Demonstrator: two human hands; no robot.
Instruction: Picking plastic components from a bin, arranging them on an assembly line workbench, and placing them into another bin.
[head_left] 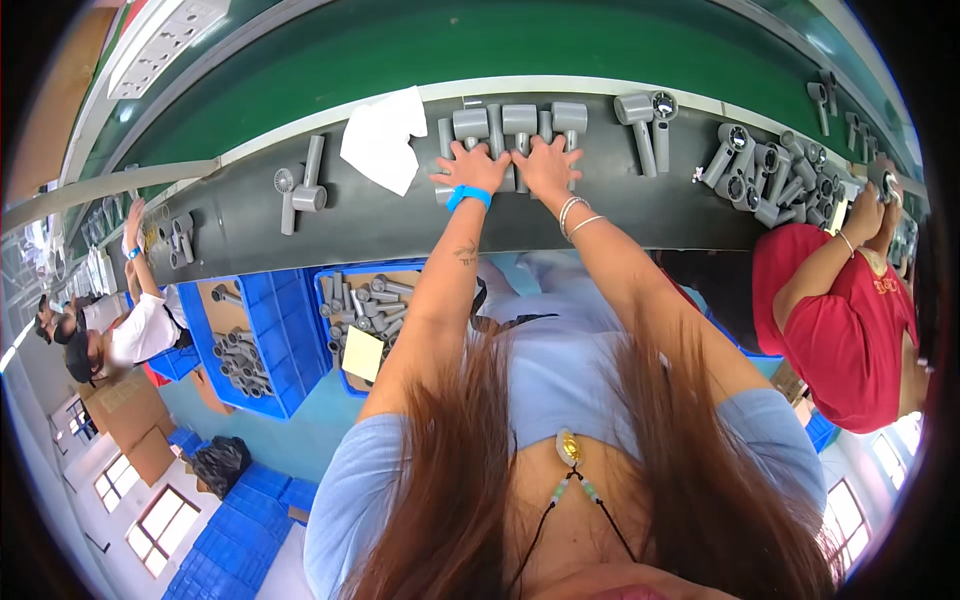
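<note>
In the head view, I see the person's left hand [472,172] and right hand [547,165] side by side. Both have their fingers spread wide apart, touching a row of gray fans [519,120] from above. The row lies in the middle of the dark table [640,215]. The left wrist has a blue band [469,195]. A white sheet [378,140] is just left of the row. A pair of fans [640,130] lies to the right, and a big pile [775,180] sits farther right. Near it, a person in a red shirt [840,320] has small gold marks on the front, too tiny to read. Below the table, a yellow paper [362,353] sits on gray parts [378,312]; I can't tell if it has writing.
</note>
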